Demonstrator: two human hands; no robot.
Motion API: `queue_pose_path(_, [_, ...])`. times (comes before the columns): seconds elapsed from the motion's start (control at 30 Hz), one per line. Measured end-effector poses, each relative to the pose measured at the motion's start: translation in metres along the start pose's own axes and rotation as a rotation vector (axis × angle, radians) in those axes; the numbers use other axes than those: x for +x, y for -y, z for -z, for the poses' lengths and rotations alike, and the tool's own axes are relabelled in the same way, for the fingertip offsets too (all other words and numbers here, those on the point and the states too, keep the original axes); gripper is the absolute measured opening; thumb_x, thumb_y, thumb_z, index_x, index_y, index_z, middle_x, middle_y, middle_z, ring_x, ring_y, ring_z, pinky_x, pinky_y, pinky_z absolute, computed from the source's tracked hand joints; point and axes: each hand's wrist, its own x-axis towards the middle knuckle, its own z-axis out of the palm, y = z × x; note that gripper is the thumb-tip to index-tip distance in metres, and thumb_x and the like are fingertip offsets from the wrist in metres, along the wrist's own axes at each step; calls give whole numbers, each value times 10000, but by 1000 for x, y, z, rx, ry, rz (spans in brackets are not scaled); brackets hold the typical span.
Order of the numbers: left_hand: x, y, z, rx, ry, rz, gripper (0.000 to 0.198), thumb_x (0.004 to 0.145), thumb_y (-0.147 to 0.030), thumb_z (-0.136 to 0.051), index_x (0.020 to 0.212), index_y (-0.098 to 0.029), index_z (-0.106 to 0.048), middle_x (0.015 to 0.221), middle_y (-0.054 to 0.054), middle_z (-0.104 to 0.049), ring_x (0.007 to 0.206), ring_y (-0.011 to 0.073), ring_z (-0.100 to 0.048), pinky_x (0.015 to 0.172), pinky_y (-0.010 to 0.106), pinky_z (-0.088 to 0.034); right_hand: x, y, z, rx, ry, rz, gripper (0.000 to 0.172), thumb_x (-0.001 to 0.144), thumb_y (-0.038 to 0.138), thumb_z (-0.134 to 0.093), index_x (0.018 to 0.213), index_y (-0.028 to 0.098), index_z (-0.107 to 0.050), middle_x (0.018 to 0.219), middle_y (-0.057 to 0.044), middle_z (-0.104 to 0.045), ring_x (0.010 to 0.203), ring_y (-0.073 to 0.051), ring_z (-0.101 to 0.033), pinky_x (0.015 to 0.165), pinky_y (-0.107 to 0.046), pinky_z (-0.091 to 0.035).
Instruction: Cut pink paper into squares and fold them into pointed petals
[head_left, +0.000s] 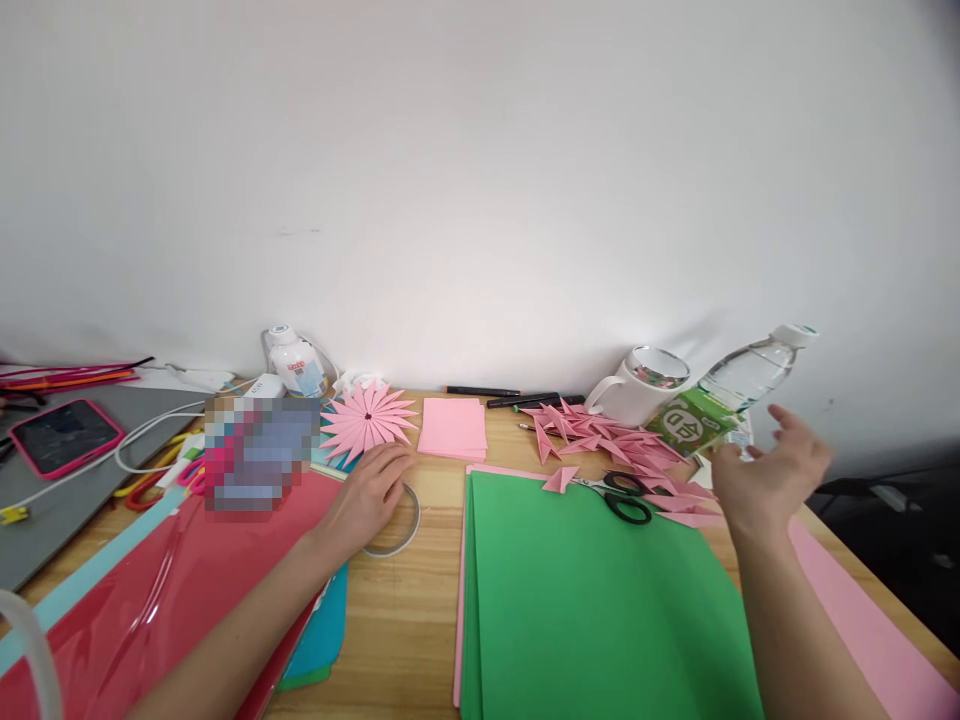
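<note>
My left hand (369, 497) lies flat on the wooden desk (405, 620), fingers stretched over a clear tape roll (396, 532). It sits just below a pink folded paper flower (367, 418). My right hand (769, 475) is raised at the right and holds the lower end of a tilted water bottle (739, 390) with a green label, thumb under it and fingers loosely spread. A white mug (634, 392) stands just left of the bottle. Pink folded paper points (607, 435) and black-handled scissors (626, 497) lie below the mug.
Green paper sheets (592, 600) cover the desk's middle and a pink pad (452, 427) lies behind them. A red sheet (150, 610), a pink-cased phone (64, 436), cables, a white bottle (296, 362) and markers (525, 398) sit along the left and back. A white wall stands close behind.
</note>
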Motion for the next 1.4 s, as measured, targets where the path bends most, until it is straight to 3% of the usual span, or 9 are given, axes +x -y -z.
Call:
queue_pose_path(0.07, [3, 0, -3, 24, 14, 5, 299, 850, -96, -419, 1079, -184, -590, 1110, 85, -620, 1063, 201, -565, 924, 390, -481, -7, 28, 4, 36, -104, 152, 519, 648, 107, -518, 1166, 114, -558, 1143, -227, -500, 1074, -329, -512, 745, -411, -482])
queue_pose_path(0.13, [9, -1, -8, 58, 25, 15, 278, 864, -129, -431, 1091, -173, -585, 1130, 101, -620, 1071, 218, -571, 915, 403, -489, -20, 65, 3, 168, -51, 304, 394, 720, 94, -469, 1094, 134, -586, 1040, -174, -567, 1066, -306, -524, 860, -458, -454])
queue_pose_path(0.3, [31, -1, -23, 112, 100, 77, 345, 867, -137, -444, 1200, -85, -514, 1269, 191, -547, 1223, 264, -484, 1014, 453, -411, -78, 157, -15, 516, 646, 434, 261, 841, 128, -426, 1037, 213, -577, 1054, -117, -608, 992, -244, -592, 849, -424, -505])
queue_pose_path(0.4, [38, 0, -32, 116, 133, 90, 379, 841, -106, -480, 1217, -65, -499, 1314, 211, -506, 1281, 277, -419, 1048, 463, -371, -117, 187, -18, 598, 797, 440, 289, 861, 123, -403, 1099, 194, -553, 1133, -144, -578, 1042, -251, -577, 847, -410, -507])
queue_pose_path(0.53, [37, 3, -39, 108, 153, 81, 339, 827, -103, -520, 1164, -85, -545, 1275, 197, -547, 1253, 277, -456, 1037, 463, -384, -142, 187, -17, 594, 940, 381, 225, 893, 193, -413, 1052, 187, -573, 981, -111, -612, 801, -212, -628, 654, -321, -517])
queue_pose_path(0.73, [34, 12, -42, 63, 125, 64, 201, 841, -128, -516, 1005, -155, -630, 1211, 128, -607, 1173, 237, -536, 1032, 440, -391, -121, 160, -40, 529, 917, 250, 183, 868, 249, -469, 745, 188, -588, 692, -46, -609, 642, -183, -579, 605, -279, -451])
queue_pose_path(1.0, [34, 9, -37, 38, 35, 24, 244, 872, -104, -439, 1001, -146, -641, 914, 102, -673, 913, 220, -618, 801, 367, -507, -144, 183, -50, 609, 830, 112, 307, 839, 151, -402, 1098, 135, -566, 998, -135, -526, 746, -177, -587, 660, -324, -532])
queue_pose_path(1.3, [34, 6, -32, 7, -112, 1, 251, 908, -136, -409, 1087, -131, -585, 858, 94, -666, 778, 178, -638, 675, 294, -520, -144, 185, -45, 867, 854, 79, 219, 788, 223, -594, 995, 219, -664, 1116, -117, -548, 882, -220, -597, 778, -418, -541])
queue_pose_path(1.4, [35, 4, -29, -19, -171, -11, 221, 910, -159, -429, 1066, -130, -583, 870, 89, -668, 781, 164, -645, 677, 279, -529, -145, 184, -46, 874, 853, 34, 177, 802, 220, -567, 939, 218, -679, 1097, -118, -565, 864, -218, -602, 708, -392, -556])
